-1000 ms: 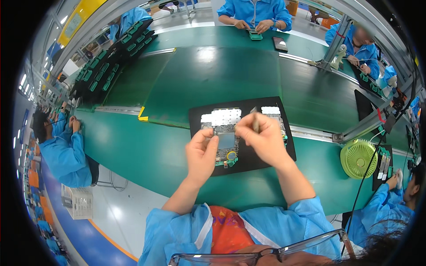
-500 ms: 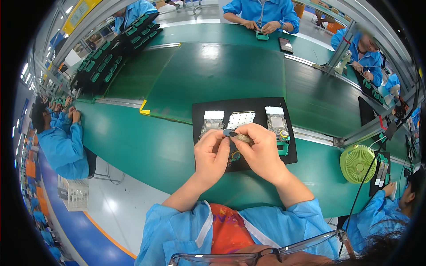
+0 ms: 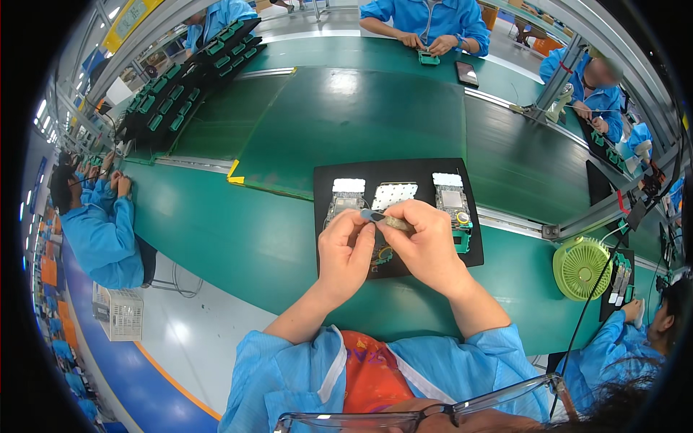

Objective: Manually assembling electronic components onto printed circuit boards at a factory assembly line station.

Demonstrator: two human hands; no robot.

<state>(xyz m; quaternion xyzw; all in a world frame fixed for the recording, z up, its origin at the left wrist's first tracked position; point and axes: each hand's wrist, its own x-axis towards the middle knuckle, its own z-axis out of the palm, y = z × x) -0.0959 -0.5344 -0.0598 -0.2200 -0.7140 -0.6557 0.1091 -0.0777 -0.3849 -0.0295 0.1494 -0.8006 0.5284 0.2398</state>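
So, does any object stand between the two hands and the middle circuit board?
Nothing visible, except the dark piece and tan piece held by the left hand and right hand, which hide part of the middle circuit board.

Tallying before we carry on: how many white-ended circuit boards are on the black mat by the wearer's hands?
3 visible, side by side: left board, partly covered middle board, right board. The left hand and right hand could hide more.

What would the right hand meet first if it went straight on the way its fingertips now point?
The right hand would likely run into the left hand, whose fingertips face it at the small blue-grey piece; the exact depth between them is unclear.
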